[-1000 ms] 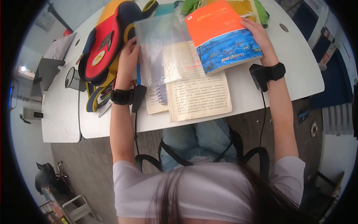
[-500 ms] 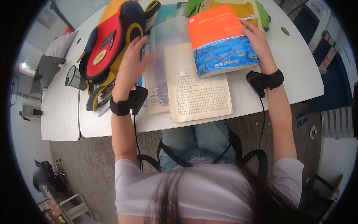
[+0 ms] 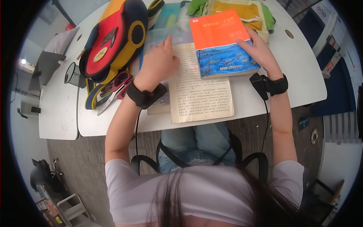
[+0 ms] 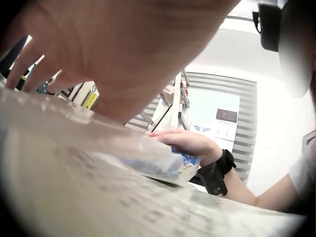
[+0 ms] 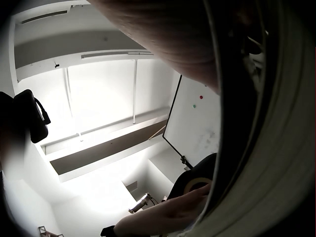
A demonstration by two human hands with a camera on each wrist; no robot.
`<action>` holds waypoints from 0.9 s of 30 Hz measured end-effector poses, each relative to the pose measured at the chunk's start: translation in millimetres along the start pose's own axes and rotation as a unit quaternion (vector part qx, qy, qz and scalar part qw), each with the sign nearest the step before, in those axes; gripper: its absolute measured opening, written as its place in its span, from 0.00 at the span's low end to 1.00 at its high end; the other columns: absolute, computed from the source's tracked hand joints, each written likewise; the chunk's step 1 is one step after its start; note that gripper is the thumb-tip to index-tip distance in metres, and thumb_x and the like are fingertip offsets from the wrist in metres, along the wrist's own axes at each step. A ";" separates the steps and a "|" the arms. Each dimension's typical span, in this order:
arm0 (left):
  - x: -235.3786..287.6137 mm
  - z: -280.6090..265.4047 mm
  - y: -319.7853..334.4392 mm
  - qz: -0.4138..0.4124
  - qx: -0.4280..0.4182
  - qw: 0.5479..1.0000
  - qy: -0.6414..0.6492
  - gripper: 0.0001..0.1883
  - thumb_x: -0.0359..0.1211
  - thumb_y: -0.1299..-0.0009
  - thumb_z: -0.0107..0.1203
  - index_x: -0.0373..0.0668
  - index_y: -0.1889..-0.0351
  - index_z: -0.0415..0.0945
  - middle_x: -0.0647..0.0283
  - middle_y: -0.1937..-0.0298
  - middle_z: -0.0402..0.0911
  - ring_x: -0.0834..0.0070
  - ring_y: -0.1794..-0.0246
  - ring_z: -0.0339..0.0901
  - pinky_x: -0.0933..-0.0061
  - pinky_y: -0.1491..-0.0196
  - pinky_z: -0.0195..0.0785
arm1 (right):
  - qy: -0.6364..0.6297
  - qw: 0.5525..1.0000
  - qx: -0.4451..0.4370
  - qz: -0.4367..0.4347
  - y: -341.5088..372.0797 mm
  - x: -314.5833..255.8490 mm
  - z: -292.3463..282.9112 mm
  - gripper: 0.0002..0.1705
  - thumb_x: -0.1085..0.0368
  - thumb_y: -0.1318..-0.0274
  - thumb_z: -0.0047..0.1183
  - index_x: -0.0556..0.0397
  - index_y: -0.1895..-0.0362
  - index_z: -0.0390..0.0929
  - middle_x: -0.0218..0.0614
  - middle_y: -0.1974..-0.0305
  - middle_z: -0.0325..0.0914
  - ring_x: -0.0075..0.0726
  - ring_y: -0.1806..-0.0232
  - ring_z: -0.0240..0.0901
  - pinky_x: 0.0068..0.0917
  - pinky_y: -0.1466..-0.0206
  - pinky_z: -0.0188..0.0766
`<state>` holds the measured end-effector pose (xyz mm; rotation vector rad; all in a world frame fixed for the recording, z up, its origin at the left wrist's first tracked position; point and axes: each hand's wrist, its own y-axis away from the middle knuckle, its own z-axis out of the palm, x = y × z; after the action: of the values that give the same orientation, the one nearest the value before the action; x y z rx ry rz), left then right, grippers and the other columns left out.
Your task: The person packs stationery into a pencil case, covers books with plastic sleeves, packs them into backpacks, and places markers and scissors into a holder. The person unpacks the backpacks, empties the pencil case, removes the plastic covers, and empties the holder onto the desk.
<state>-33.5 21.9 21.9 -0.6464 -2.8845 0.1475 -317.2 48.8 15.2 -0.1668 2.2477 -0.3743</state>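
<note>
My right hand [image 3: 261, 53] grips the right edge of a thick paperback book [image 3: 223, 28] with an orange and blue cover, thumb lying on the front. The book is above an open printed page [image 3: 202, 100]. My left hand [image 3: 159, 62], slightly blurred, is over the left side of that page and a clear plastic cover [image 3: 151, 36]. In the left wrist view its fingers [image 4: 42, 69] are spread loosely, close above the plastic. Partly covered by the left wrist, another booklet [image 3: 159, 109] lies under the page.
A red, navy and yellow bag [image 3: 113, 45] lies left of the books. Red-handled scissors [image 3: 121, 83] and pens are beside it, near a black mesh cup [image 3: 74, 75]. A green and yellow cloth bag [image 3: 245, 13] lies behind the paperback. The white table's front edge [image 3: 113, 132] is near my lap.
My left hand has left the plastic cover's left edge and moved right, over the page. The plastic has settled lower. My right hand still holds the paperback, its thumb now further onto the cover.
</note>
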 end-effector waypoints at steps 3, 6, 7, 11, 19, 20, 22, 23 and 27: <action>-17.5 -4.2 -3.2 -0.014 0.052 0.997 0.053 0.27 0.34 0.42 0.48 0.35 0.43 0.60 0.51 0.56 0.76 0.55 0.57 0.75 0.58 0.55 0.69 | -0.004 0.999 -0.006 -0.036 1.0 -7.6 -3.4 0.36 0.56 0.50 0.53 0.57 0.39 0.58 0.46 0.42 0.64 0.40 0.41 0.62 0.29 0.41 0.58; -39.0 -1.6 -10.5 -0.026 0.082 0.975 0.204 0.18 0.35 0.42 0.50 0.36 0.55 0.69 0.53 0.68 0.78 0.59 0.67 0.77 0.63 0.62 0.69 | -0.104 0.990 -0.072 -0.066 8.0 -35.6 -10.4 0.39 0.56 0.51 0.54 0.57 0.37 0.54 0.45 0.39 0.60 0.40 0.38 0.58 0.28 0.39 0.55; -41.4 -2.8 -11.0 -0.049 0.074 0.960 0.267 0.16 0.35 0.42 0.50 0.35 0.60 0.72 0.55 0.70 0.78 0.62 0.69 0.77 0.66 0.65 0.69 | -0.195 0.969 -0.121 -0.087 11.5 -45.6 -10.2 0.41 0.57 0.51 0.55 0.58 0.36 0.52 0.44 0.38 0.58 0.40 0.37 0.56 0.28 0.37 0.53; -51.5 1.7 -10.9 -0.081 0.077 0.930 0.349 0.13 0.37 0.42 0.52 0.34 0.68 0.71 0.58 0.76 0.76 0.70 0.75 0.75 0.73 0.69 0.67 | -0.037 0.969 -0.109 -0.218 16.8 -64.3 7.6 0.44 0.61 0.54 0.56 0.59 0.35 0.49 0.46 0.36 0.55 0.43 0.35 0.53 0.28 0.35 0.50; -50.0 1.2 -7.1 -0.084 0.105 0.905 0.404 0.11 0.36 0.39 0.50 0.36 0.70 0.67 0.66 0.79 0.71 0.82 0.85 0.68 0.80 0.79 0.61 | 0.240 0.920 -0.076 -0.300 22.2 -92.0 35.6 0.31 0.73 0.65 0.53 0.56 0.47 0.68 0.44 0.47 0.68 0.49 0.42 0.62 0.35 0.39 0.58; -49.7 1.0 -6.8 -0.086 0.107 0.904 0.405 0.11 0.36 0.39 0.50 0.36 0.70 0.67 0.66 0.79 0.71 0.82 0.85 0.68 0.80 0.79 0.61 | 0.280 0.900 -0.056 -0.330 23.0 -94.6 37.5 0.28 0.74 0.66 0.53 0.56 0.51 0.71 0.43 0.50 0.71 0.48 0.45 0.65 0.35 0.40 0.61; -49.1 1.1 -6.7 -0.082 0.102 0.900 0.416 0.11 0.35 0.39 0.50 0.36 0.71 0.66 0.66 0.79 0.71 0.82 0.84 0.68 0.80 0.79 0.60 | 0.270 0.897 -0.061 -0.345 23.0 -95.7 41.9 0.27 0.75 0.67 0.52 0.56 0.53 0.72 0.42 0.52 0.72 0.46 0.46 0.66 0.35 0.42 0.63; -49.0 1.2 -6.8 -0.084 0.103 0.899 0.417 0.11 0.35 0.39 0.50 0.36 0.71 0.66 0.66 0.79 0.71 0.82 0.84 0.68 0.80 0.79 0.60 | 0.259 0.895 -0.063 -0.357 22.9 -96.2 43.6 0.25 0.75 0.67 0.52 0.56 0.56 0.73 0.41 0.55 0.74 0.45 0.47 0.67 0.34 0.44 0.64; -45.0 2.0 -6.7 -0.042 0.112 0.904 0.410 0.11 0.35 0.39 0.51 0.37 0.70 0.67 0.66 0.79 0.72 0.82 0.83 0.69 0.80 0.77 0.61 | 0.229 0.895 -0.093 -0.370 15.5 -103.6 52.6 0.22 0.74 0.66 0.54 0.55 0.58 0.73 0.39 0.57 0.75 0.44 0.50 0.69 0.34 0.47 0.66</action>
<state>3.3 -3.6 13.9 -0.3998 -2.0364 0.1453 -210.0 77.5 53.1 -1.1648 2.6093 -0.6451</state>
